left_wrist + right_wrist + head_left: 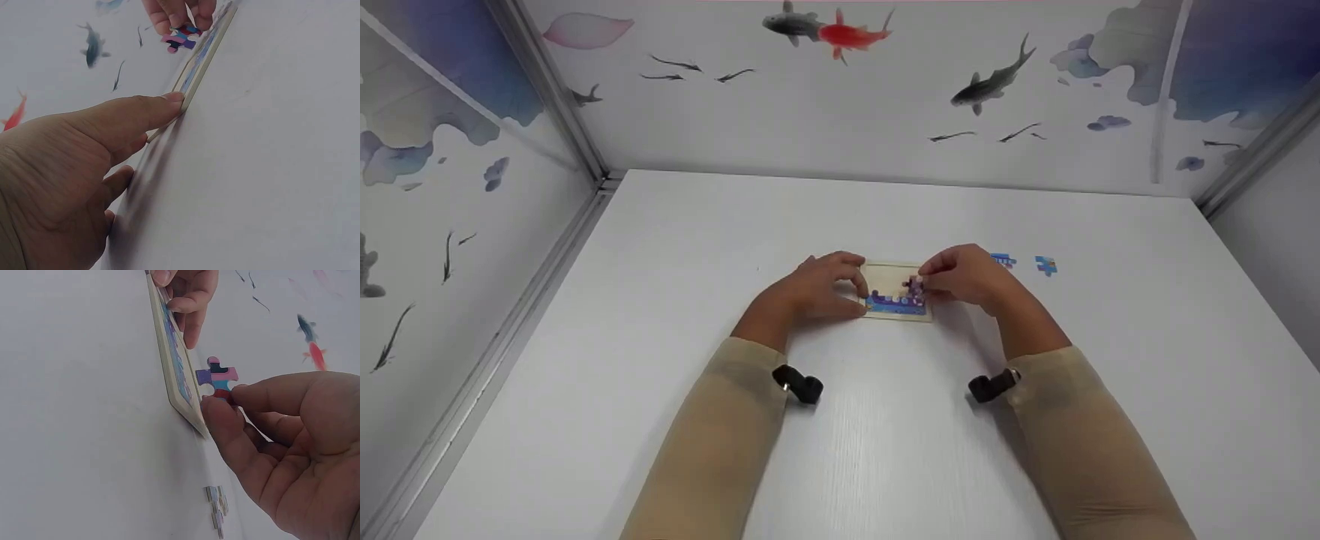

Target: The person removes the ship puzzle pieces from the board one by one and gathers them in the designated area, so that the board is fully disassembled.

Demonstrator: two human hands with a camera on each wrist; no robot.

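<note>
Holding puzzle piece, tray edge, wide table

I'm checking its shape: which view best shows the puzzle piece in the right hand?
The right wrist view: the puzzle piece is largest there, knobs and colours clear, the fingers covering one end. The left wrist view shows it smaller, partly covered; the head view, tiny, its outline unclear.

Left hand grips the wooden puzzle tray by its left edge; right hand pinches beside its right; sleeved forearms converge from its near side.
</note>
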